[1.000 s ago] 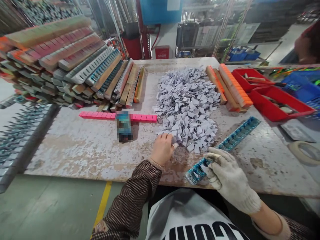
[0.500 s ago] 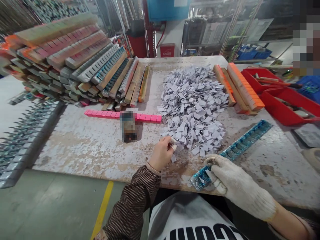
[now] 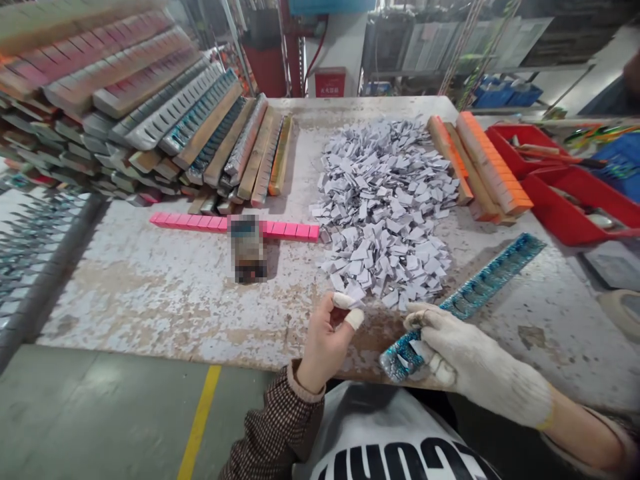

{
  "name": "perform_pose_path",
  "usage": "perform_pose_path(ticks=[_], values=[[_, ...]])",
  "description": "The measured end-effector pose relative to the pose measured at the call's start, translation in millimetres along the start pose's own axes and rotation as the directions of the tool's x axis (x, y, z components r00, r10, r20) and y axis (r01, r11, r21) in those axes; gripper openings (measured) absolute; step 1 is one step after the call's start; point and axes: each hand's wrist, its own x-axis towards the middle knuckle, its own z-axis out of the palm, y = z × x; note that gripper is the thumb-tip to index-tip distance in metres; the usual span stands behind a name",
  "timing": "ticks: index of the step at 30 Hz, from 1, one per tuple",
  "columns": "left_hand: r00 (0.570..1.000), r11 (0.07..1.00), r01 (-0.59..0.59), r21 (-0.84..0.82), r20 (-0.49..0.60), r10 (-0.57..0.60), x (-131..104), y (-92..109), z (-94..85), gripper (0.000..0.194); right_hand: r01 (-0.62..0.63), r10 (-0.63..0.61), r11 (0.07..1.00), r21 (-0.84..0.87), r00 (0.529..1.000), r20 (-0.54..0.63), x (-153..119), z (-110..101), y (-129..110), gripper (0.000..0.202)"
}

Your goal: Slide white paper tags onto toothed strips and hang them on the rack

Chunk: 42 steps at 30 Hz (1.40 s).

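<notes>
My left hand [image 3: 330, 337], with white covers on its thumb and fingertip, pinches a small white piece [image 3: 356, 292] at the near edge of a heap of white pieces [image 3: 390, 200]. My right hand [image 3: 465, 353], in a white knitted glove, is closed round the near part of a blue glittery strip [image 3: 493, 277]. The strip slants across the table's front right part, its near end sticking out left of the glove. A white piece shows at the glove's fingertips, against the strip.
A pink bar [image 3: 290, 231] lies left of the heap, beside a blurred block [image 3: 247, 250]. Many bars are stacked [image 3: 150, 120] at the back left. Orange-topped bars [image 3: 493, 163] and red bins [image 3: 575, 207] stand right. A tape roll [image 3: 623, 310] lies at the right edge.
My left hand has drawn back from the heap toward me, and the white piece between its fingers now shows. The view has shifted slightly. My right hand remains on the strip.
</notes>
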Motion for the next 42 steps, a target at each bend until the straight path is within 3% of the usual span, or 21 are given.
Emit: perform_pose_path(ticks=[3,6,10,12,14,16,18,21,25,27,30,34,38,42], values=[[0.999,0.996,-0.037,0.075,0.014,0.036,-18,-5,12.0,0.01,0.013,-0.013,0.998,-0.065,1.0,0.009,0,-1,-5,0.024],[0.984,0.952,-0.167,0.256,0.099,0.146,-34,-14,26.3,0.004,0.036,-0.034,0.991,-0.128,0.999,0.018,4,-7,-9,0.025],[0.932,0.862,-0.36,0.356,0.186,0.312,-45,-28,40.2,0.016,0.015,-0.005,0.998,-0.057,0.985,0.173,13,-14,-4,0.011],[0.914,0.84,-0.404,0.363,0.197,0.355,-46,-32,43.1,0.021,0.023,-0.013,0.998,-0.053,0.984,0.178,17,-14,-5,0.013],[0.908,0.831,-0.417,0.369,0.212,0.362,-45,-34,43.8,0.021,0.053,-0.038,0.993,-0.104,0.99,0.139,20,-14,-9,0.007],[0.907,0.829,-0.419,0.371,0.211,0.364,-44,-34,43.4,0.02,0.063,-0.042,0.988,-0.142,0.989,0.142,24,-15,-12,0.016],[0.904,0.827,-0.425,0.367,0.206,0.374,-43,-34,42.8,0.019,0.056,-0.029,0.993,-0.106,0.97,0.241,28,-18,-10,0.013],[0.898,0.822,-0.438,0.364,0.216,0.383,-43,-35,42.9,0.019,0.037,-0.03,0.999,-0.013,0.929,0.369,31,-20,-4,0.028],[0.888,0.801,-0.459,0.384,0.222,0.402,-46,-38,44.8,0.018,0.059,-0.041,0.996,-0.066,0.967,0.251,32,-17,-5,0.011],[0.889,0.804,-0.458,0.38,0.205,0.409,-46,-39,45.1,0.019,0.061,-0.048,0.998,-0.032,0.948,0.315,34,-16,-6,0.012],[0.895,0.816,-0.445,0.37,0.204,0.396,-46,-39,44.6,0.02,0.069,-0.077,0.997,0.035,0.909,0.409,37,-14,-3,0.034],[0.891,0.81,-0.453,0.372,0.21,0.402,-47,-42,45.1,0.02,0.066,-0.064,0.998,0.006,0.939,0.337,32,-10,1,0.029],[0.894,0.807,-0.447,0.386,0.178,0.41,-46,-45,46.1,0.019,0.086,-0.105,0.993,0.082,0.957,0.271,25,-9,5,0.038],[0.9,0.811,-0.435,0.391,0.173,0.4,-45,-43,45.4,0.015,0.125,-0.128,0.991,0.052,0.989,0.074,12,-10,5,0.019]])
